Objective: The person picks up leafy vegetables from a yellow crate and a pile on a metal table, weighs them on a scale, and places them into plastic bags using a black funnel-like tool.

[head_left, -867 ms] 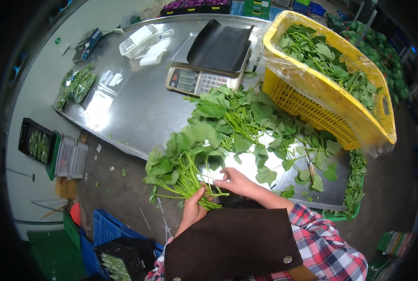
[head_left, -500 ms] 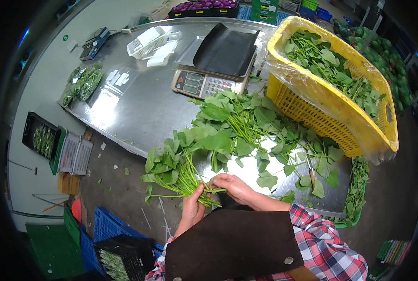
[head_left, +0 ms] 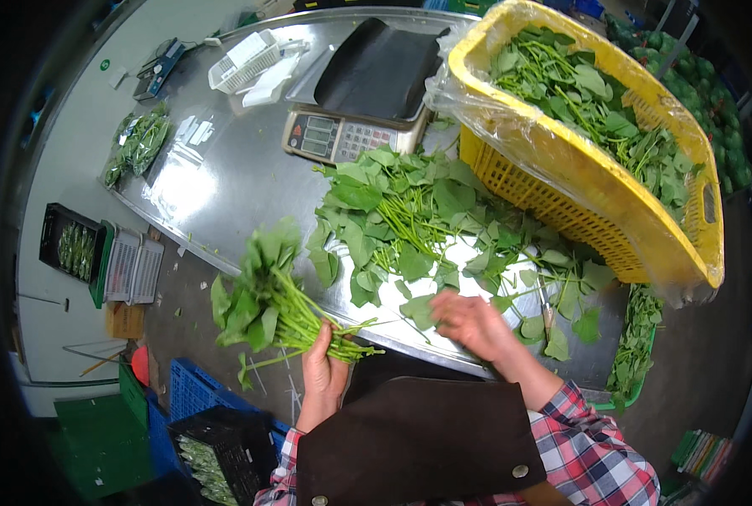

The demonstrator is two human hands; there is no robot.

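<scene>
My left hand (head_left: 323,371) is closed round the stems of a bunch of leafy greens (head_left: 262,304), held past the table's near edge with its leaves toward the left. My right hand (head_left: 473,329) is over the metal table (head_left: 224,160), its fingers curled and smeared by motion. A single leaf (head_left: 418,312) shows right beside those fingertips; whether they grip it I cannot tell. Beyond the hands, a loose pile of the same greens (head_left: 409,215) spreads across the table. A knife (head_left: 548,316) lies among scattered leaves to the right.
A yellow crate (head_left: 536,190) lined with plastic and full of greens stands at the right. A scale (head_left: 350,131) with a black tray is at the back, beside a white basket (head_left: 245,63). Bagged greens (head_left: 137,143) lie far left. Blue and black crates (head_left: 224,455) stand at lower left.
My right hand has left the bunch's stems and moved right, over the table. The bunch in my left hand has shifted left. The whole view has shifted slightly.
</scene>
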